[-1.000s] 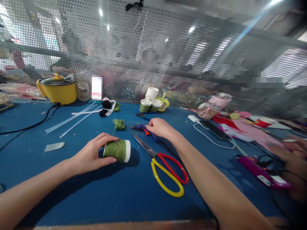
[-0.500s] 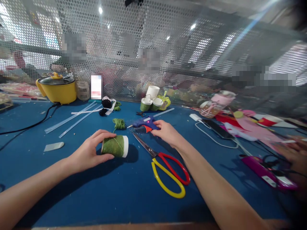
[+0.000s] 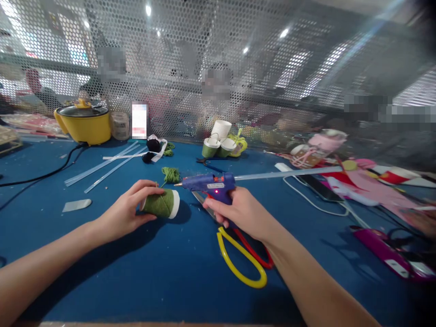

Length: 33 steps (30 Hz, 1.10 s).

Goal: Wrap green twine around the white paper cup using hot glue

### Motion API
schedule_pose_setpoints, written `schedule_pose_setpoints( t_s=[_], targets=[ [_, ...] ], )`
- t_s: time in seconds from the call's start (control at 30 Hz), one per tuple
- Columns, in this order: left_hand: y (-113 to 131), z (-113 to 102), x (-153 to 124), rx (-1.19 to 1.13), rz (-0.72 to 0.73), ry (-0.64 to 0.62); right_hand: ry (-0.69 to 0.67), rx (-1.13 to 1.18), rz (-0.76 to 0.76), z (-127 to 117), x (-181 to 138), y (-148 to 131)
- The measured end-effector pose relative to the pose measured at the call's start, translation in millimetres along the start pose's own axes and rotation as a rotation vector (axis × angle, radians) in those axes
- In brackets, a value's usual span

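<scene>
My left hand [image 3: 138, 204] is closed around a paper cup [image 3: 161, 203] wrapped in green yarn, tipped on its side with its white rim to the right. A small bundle of green yarn [image 3: 170, 175] lies just behind the cup, with a strand leading to it. My right hand [image 3: 235, 209] grips a blue hot glue gun [image 3: 207, 182] by the handle. Its nozzle points left, close above the cup's rim, and a long clear glue stick [image 3: 289, 173] sticks out of its back. Beneath my right hand lie scissors [image 3: 223, 259] with red and yellow handles, their blades partly hidden.
Behind stand yarn-wrapped cups [image 3: 211, 147], a white cup [image 3: 222, 129] and pliers [image 3: 211, 164]. At left are a yellow pot [image 3: 85, 129], loose glue sticks [image 3: 98, 168] and a lit phone [image 3: 139, 120]. A purple power strip [image 3: 384, 250] and another person's hand [image 3: 424, 220] are at right.
My right hand has lifted the glue gun off the table, brought it nearer and taken a full grip on its handle. The cup in my left hand has shifted slightly left.
</scene>
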<state>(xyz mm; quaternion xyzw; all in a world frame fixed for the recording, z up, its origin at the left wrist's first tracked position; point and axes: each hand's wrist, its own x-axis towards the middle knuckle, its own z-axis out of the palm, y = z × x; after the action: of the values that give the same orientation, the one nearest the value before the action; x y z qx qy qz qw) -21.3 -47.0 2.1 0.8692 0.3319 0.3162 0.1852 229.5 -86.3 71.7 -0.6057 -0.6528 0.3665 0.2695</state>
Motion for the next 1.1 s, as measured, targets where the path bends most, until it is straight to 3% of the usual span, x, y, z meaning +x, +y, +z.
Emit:
schedule_pose_setpoints(
  t_s=[0.3, 1.1],
  targets=[
    [-1.7, -2.3, 1.2, 0.005, -0.019, -0.028, -0.034, -0.099, 0.024, 2.3, 1.4, 3.7],
    [-2.4, -1.8, 1.1, -0.007, -0.024, -0.015, 0.043, -0.174, 0.011, 5.1, -3.0, -1.3]
  ],
)
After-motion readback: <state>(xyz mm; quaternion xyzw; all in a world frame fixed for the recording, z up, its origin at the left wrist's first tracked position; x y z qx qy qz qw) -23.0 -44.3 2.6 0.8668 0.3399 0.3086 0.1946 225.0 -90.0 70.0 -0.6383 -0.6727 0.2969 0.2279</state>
